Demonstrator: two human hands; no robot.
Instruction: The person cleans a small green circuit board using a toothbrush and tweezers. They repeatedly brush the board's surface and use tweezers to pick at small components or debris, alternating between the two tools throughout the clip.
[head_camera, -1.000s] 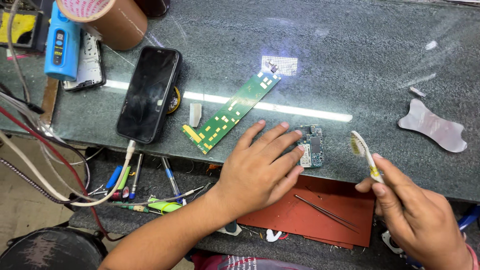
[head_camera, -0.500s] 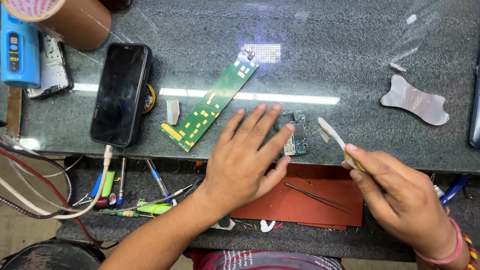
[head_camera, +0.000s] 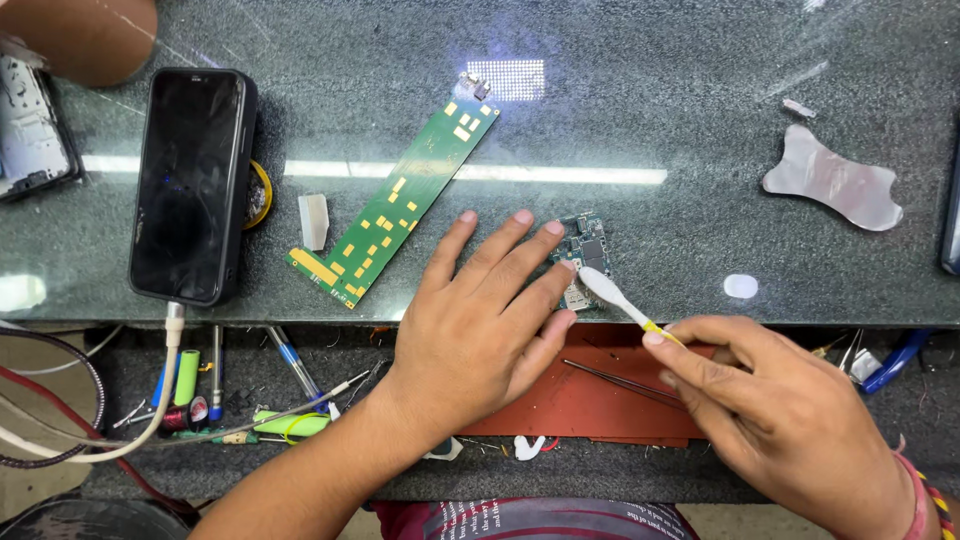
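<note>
Nearby, long green board (head_camera: 400, 200), black phone (head_camera: 190, 185), left hand (head_camera: 490, 320) perhaps half-covering small board (head_camera: 583, 255).

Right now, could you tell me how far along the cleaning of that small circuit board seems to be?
Done: the small circuit board lies bare on the glass bench, out of any phone. In hand: the left hand pins it flat while the right hand holds a toothbrush with its head on the board's near edge. Left: I cannot tell how clean it is. The long green board and black phone lie untouched.
</note>
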